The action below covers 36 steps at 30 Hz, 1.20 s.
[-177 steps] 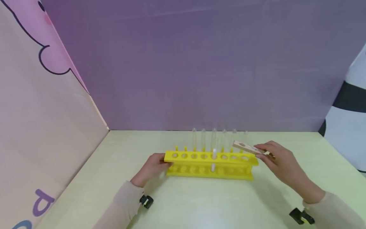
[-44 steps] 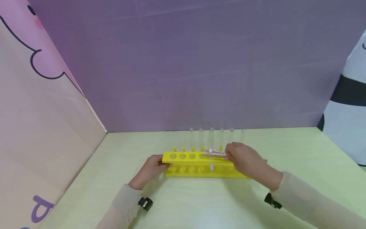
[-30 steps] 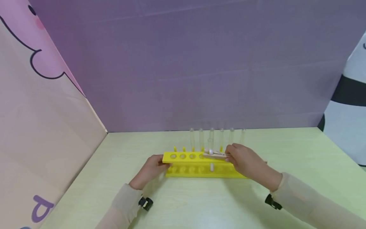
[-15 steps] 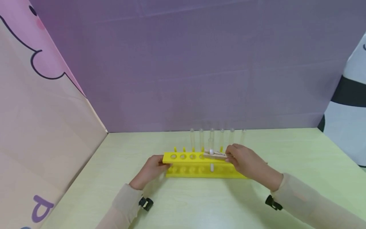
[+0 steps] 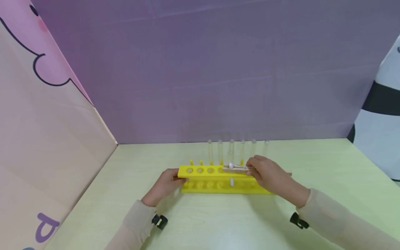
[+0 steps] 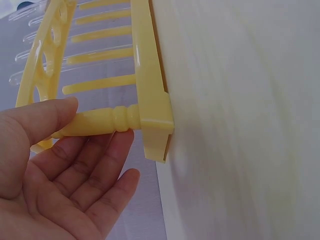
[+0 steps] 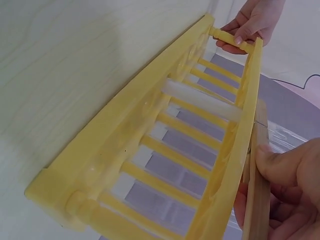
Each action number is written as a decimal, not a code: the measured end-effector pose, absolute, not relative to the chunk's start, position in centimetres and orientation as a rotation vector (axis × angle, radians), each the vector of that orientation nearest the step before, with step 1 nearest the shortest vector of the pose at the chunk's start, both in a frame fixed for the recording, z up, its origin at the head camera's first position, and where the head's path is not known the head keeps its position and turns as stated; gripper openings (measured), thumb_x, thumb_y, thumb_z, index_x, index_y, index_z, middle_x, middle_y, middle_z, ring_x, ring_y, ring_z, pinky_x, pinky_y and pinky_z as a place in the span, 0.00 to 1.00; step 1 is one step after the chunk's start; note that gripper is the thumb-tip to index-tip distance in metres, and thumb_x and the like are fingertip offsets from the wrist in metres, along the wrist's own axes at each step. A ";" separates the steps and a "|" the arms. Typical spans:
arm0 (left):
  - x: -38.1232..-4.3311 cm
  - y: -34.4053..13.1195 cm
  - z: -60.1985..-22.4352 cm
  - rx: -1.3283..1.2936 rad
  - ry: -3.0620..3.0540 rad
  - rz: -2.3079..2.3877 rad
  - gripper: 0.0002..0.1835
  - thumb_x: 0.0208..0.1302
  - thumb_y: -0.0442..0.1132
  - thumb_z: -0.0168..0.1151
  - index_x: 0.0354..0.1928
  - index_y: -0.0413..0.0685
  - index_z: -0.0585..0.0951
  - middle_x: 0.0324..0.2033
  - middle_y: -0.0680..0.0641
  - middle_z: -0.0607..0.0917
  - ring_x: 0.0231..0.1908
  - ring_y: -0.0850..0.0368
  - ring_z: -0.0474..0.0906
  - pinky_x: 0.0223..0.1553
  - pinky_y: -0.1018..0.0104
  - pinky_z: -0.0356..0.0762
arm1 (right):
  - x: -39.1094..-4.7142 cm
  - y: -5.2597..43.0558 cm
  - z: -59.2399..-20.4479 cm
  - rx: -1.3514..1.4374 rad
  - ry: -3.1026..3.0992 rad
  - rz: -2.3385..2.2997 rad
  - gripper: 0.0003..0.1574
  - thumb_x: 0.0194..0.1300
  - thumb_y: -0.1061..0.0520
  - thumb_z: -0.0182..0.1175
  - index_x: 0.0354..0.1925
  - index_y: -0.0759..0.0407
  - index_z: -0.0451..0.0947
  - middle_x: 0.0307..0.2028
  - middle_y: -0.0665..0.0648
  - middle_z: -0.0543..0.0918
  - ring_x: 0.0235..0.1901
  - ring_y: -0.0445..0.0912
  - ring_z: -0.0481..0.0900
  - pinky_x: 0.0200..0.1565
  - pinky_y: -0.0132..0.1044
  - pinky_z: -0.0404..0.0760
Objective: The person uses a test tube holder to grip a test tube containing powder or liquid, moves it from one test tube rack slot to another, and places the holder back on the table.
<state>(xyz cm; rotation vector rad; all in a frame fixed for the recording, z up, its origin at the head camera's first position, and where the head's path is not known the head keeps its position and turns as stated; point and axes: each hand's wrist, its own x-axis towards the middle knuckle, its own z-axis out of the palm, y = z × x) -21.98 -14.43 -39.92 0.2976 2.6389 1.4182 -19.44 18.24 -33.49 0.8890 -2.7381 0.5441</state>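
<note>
The yellow rack (image 5: 206,190) stands on the table (image 5: 203,222), 1 upright tube (image 5: 232,182) with white contents in a hole. The left hand (image 5: 164,185) curls around its end post; the right hand (image 5: 269,176) pinches a wooden clamp (image 5: 238,169) at the tube, its bite unclear. Behind, 6 clear tubes (image 5: 210,151) stand on pegs.

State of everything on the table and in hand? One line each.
Rack: upright, gripped at its end post by the left hand.
Clamp: pinched in the right hand, jaws around the white-filled tube; tightness can't be told.
White-filled tube: upright in the rack.
Six clear tubes: inverted on pegs.
</note>
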 end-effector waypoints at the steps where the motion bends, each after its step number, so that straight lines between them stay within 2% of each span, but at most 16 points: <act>1: -22.0 -14.4 -39.9 0.303 2.637 1.421 0.15 0.62 0.31 0.60 0.52 0.42 0.80 0.49 0.46 0.83 0.43 0.57 0.77 0.47 0.59 0.78 | -19.4 18.3 -33.5 0.892 -2.731 0.543 0.08 0.58 0.64 0.64 0.37 0.63 0.77 0.29 0.51 0.76 0.28 0.42 0.73 0.31 0.36 0.79; 9: -21.9 -14.4 -39.8 0.323 2.624 1.433 0.15 0.61 0.30 0.60 0.51 0.41 0.80 0.47 0.45 0.83 0.42 0.57 0.77 0.45 0.60 0.78 | -19.3 18.4 -33.5 0.843 -2.735 0.531 0.09 0.56 0.65 0.65 0.38 0.64 0.78 0.30 0.51 0.77 0.30 0.44 0.75 0.35 0.38 0.80; 36: -22.0 -14.4 -40.0 0.320 2.642 1.424 0.14 0.61 0.30 0.60 0.50 0.41 0.81 0.46 0.46 0.84 0.40 0.58 0.77 0.43 0.61 0.78 | -19.4 18.5 -31.3 0.886 -2.564 0.489 0.11 0.53 0.69 0.67 0.37 0.65 0.79 0.29 0.52 0.78 0.30 0.45 0.75 0.33 0.38 0.80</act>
